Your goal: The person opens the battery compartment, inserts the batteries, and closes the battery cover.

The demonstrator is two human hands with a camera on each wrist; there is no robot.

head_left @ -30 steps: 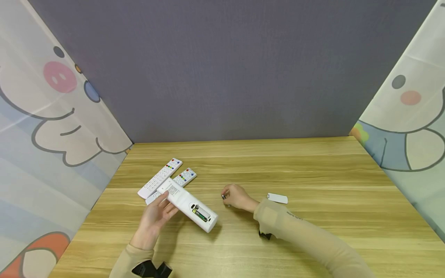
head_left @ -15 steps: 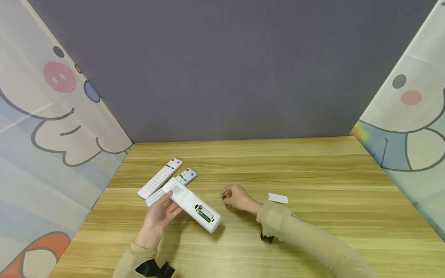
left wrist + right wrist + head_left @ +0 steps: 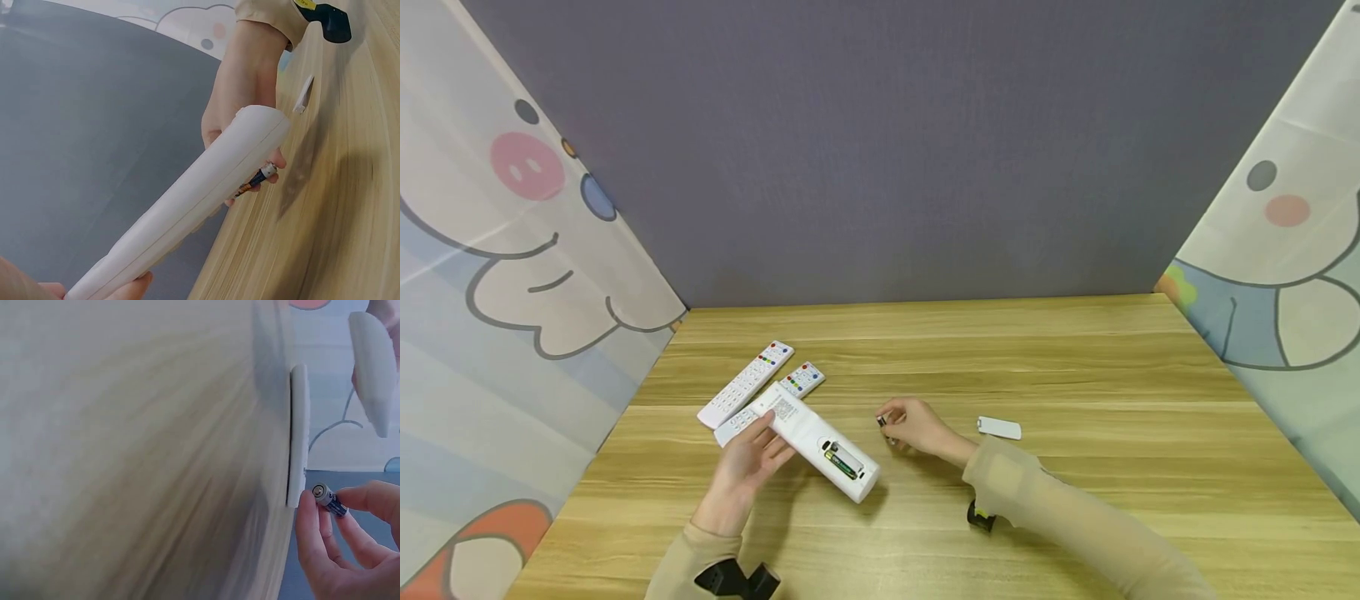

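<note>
My left hand (image 3: 743,477) holds a white remote control (image 3: 801,427) above the table, its back turned up. In the uncovered battery compartment lies one green-and-black battery (image 3: 840,463); the slot beside it is bare. To the right of the remote's lower end, my right hand (image 3: 919,425) pinches a small battery (image 3: 330,500) between thumb and fingertips, low over the tabletop. That battery has a dark sleeve and a silver end in the right wrist view. In the left wrist view, the remote (image 3: 181,200) partly hides the right hand.
Two more white remotes lie face up at the left, one farther back (image 3: 745,385) and one (image 3: 805,378) partly covered by the held remote. A white battery cover (image 3: 999,427) rests on the wooden table (image 3: 1075,350) beyond the right forearm. A grey panel (image 3: 910,167) stands behind.
My left hand has shifted slightly to the right with the remote. The right hand stays nearly in place, its wrist and forearm turning a little while it keeps the battery.
</note>
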